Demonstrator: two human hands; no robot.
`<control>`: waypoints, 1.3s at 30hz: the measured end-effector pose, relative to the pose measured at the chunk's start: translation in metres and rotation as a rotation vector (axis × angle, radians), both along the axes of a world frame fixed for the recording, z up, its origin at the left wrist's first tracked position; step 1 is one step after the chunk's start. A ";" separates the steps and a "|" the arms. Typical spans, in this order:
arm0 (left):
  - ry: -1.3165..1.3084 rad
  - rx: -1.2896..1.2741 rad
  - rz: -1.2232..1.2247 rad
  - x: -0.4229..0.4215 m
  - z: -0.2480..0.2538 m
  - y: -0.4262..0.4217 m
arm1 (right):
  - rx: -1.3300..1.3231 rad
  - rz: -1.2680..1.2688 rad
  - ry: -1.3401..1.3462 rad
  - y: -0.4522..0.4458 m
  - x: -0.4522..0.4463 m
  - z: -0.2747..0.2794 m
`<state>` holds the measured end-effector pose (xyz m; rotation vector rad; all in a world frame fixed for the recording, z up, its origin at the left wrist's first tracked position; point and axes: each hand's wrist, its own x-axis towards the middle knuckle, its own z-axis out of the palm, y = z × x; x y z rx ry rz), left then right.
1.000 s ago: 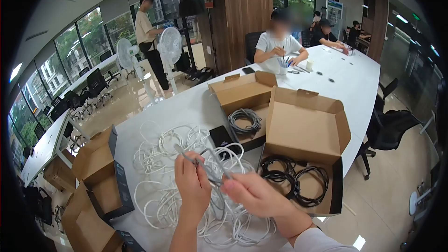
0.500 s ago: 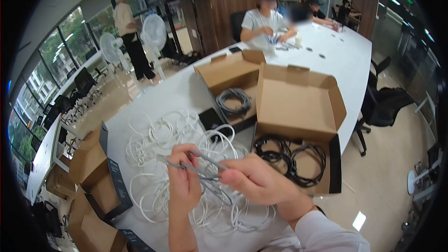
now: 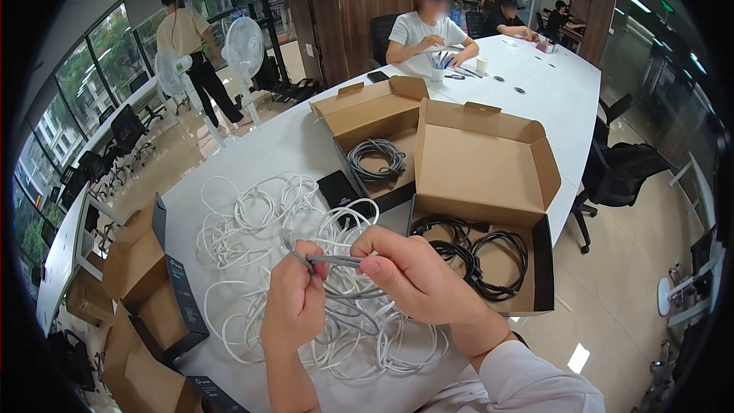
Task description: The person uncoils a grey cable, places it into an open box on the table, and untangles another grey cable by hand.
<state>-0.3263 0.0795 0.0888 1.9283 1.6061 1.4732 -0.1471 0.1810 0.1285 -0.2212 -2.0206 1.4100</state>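
Note:
Between my hands runs a grey cable [image 3: 336, 260], its strands bunched together. My left hand [image 3: 297, 298] is closed around one end of the bunch, with a clear plug [image 3: 288, 239] poking out above the fingers. My right hand [image 3: 413, 275] grips the same strands a short way to the right, thumb on top. Loops of the grey cable hang below, over a tangled heap of white cables [image 3: 245, 214] on the table. Behind my hands, an open cardboard box [image 3: 382, 126] holds a coiled grey cable [image 3: 376, 160]. Black cables [image 3: 501, 264] lie coiled in another open box [image 3: 489, 153].
Open boxes [image 3: 164, 306] stand along the table's left edge. A dark flat object [image 3: 340, 190] lies beside the grey coil's box. Across the white table [image 3: 550, 99], a person [image 3: 432, 34] sits by a cup of pens [image 3: 437, 69]. Fans [image 3: 245, 46] and a walking person [image 3: 187, 38] are at far left.
My hands have drawn the grey strands into a tighter, more level bunch. The left hand's fingers have closed further around them. The standing person has turned and stepped left.

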 end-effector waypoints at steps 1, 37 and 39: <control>0.047 0.060 0.060 0.003 0.003 0.003 | 0.015 -0.012 0.010 0.000 -0.001 -0.001; -1.580 0.677 -0.020 -0.044 0.017 -0.024 | -0.123 0.313 -0.305 -0.035 -0.067 -0.036; -1.586 0.659 -0.041 -0.042 0.020 -0.028 | -0.544 0.501 -0.215 -0.031 -0.074 -0.047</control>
